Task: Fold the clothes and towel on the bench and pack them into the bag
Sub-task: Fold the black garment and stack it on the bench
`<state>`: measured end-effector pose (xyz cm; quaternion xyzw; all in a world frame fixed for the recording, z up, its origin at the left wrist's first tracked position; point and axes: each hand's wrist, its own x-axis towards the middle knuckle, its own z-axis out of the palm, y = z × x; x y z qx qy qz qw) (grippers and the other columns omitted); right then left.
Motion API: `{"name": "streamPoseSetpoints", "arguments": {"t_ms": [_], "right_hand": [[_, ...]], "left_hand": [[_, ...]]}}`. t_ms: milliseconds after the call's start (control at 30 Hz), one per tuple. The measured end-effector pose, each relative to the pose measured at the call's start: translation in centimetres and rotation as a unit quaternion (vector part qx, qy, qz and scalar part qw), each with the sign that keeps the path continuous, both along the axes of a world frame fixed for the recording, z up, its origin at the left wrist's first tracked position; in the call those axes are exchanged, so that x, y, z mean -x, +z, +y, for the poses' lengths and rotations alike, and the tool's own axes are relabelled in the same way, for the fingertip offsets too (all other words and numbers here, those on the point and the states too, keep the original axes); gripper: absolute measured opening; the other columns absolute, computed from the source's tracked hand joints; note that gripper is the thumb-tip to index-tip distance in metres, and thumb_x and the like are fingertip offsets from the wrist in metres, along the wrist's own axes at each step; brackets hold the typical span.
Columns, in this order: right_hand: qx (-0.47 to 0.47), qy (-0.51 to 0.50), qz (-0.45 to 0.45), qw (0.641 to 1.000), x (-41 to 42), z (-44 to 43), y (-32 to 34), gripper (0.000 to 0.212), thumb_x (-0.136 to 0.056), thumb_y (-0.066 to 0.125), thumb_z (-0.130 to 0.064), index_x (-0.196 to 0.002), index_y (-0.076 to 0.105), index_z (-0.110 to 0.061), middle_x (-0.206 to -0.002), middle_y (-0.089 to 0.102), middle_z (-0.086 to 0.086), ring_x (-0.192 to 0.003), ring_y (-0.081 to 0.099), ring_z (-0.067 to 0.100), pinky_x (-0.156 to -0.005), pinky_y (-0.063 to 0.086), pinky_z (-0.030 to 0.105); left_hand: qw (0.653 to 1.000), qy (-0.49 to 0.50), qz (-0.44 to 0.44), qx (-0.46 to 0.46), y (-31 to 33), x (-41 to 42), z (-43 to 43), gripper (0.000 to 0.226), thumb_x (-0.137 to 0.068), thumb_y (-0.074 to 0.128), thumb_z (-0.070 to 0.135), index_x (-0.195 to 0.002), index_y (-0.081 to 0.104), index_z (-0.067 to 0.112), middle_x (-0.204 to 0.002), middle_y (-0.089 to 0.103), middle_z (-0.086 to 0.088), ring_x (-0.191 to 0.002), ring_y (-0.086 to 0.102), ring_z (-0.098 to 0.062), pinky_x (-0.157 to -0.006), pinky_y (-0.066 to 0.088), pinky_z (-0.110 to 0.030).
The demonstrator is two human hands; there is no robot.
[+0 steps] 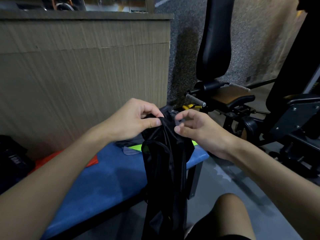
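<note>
Both hands are raised above the blue padded table (107,179), working the top edge of a black, slightly shiny garment (164,170). The left hand (133,118) has its fingers (152,122) closed on the cloth, the thumb pressing a bunched fold against the curled forefinger. The right hand (197,130) is just beside it, its thumb resting against the gathered cloth; the other fingers are half curled and spread loosely, and motion blur there makes it hard to tell whether they actually grip anything.

From that pinch the black garment hangs straight down in long folds, in front of the near edge of the table and past the person's bare knee (230,217) at the lower right.

On the table behind the hanging cloth lie a bright yellow-green piece of fabric (136,147) and, touching it, a grey piece of cloth (129,151). Further left, an orange-red cloth (52,158) shows beside the left forearm. A black bag (13,160) with pale lettering sits at the far left, against the brown ribbed wall panel (83,70).

Across the grey floor to the right stands a black gym machine (216,49) with a tall padded backrest and grey-gripped handles.
</note>
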<state>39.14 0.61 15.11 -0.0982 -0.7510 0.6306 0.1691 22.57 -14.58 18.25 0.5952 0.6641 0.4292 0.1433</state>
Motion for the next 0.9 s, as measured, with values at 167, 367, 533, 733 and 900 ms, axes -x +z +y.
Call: {"name": "streamPoseSetpoints", "arguments": {"t_ms": [167,367,533,733,900], "right_hand": [[0.019,0.059,-0.021,0.998,-1.0,0.4,0.9,0.015,-0.095,0.056,-0.004,-0.110,0.056,-0.007,-0.087,0.062,0.013,-0.078,0.061,0.019,-0.073,0.051,0.028],[0.140,0.028,0.098,0.985,-1.0,0.7,1.4,0.017,-0.099,0.045,-0.002,-0.099,0.059,-0.011,-0.078,0.066,-0.001,-0.070,0.059,0.012,-0.067,0.050,0.023],[0.149,0.033,0.103,0.983,-0.8,0.5,1.3,0.024,-0.096,0.047,0.002,-0.107,0.067,-0.006,-0.087,0.067,0.007,-0.083,0.064,0.017,-0.084,0.054,0.032],[0.161,0.010,0.108,0.981,-0.9,0.3,1.2,0.025,-0.093,0.052,0.002,-0.114,0.065,-0.004,-0.093,0.071,0.008,-0.081,0.067,0.015,-0.080,0.056,0.031],[0.180,0.012,0.074,0.981,-1.0,0.6,1.4,0.035,-0.089,0.057,-0.012,-0.123,0.059,-0.007,-0.092,0.070,0.002,-0.080,0.064,0.014,-0.083,0.052,0.034]], "left_hand": [[1.000,0.010,-0.011,-0.002,-0.5,0.7,-0.1,0.011,-0.082,0.069,0.020,-0.091,0.074,0.024,-0.093,0.074,-0.002,-0.090,0.068,-0.016,-0.089,0.052,-0.041],[1.000,-0.008,0.004,0.023,-1.0,-0.4,-0.5,0.054,-0.068,0.080,0.046,-0.113,0.069,0.020,-0.112,0.066,0.011,-0.108,0.065,-0.015,-0.100,0.049,-0.033],[0.999,0.031,0.010,-0.009,-1.8,-1.6,0.3,0.051,-0.067,0.082,0.047,-0.112,0.068,0.027,-0.108,0.063,0.015,-0.103,0.065,-0.008,-0.097,0.049,-0.030],[0.996,0.071,0.014,-0.059,-2.5,-1.7,0.9,0.013,-0.085,0.070,0.006,-0.093,0.074,0.015,-0.094,0.069,0.004,-0.089,0.068,-0.016,-0.084,0.051,-0.031],[0.996,0.052,0.014,-0.077,-2.2,-1.7,0.8,0.020,-0.086,0.065,0.001,-0.091,0.074,0.018,-0.095,0.070,0.002,-0.092,0.068,-0.017,-0.088,0.052,-0.031]]}}
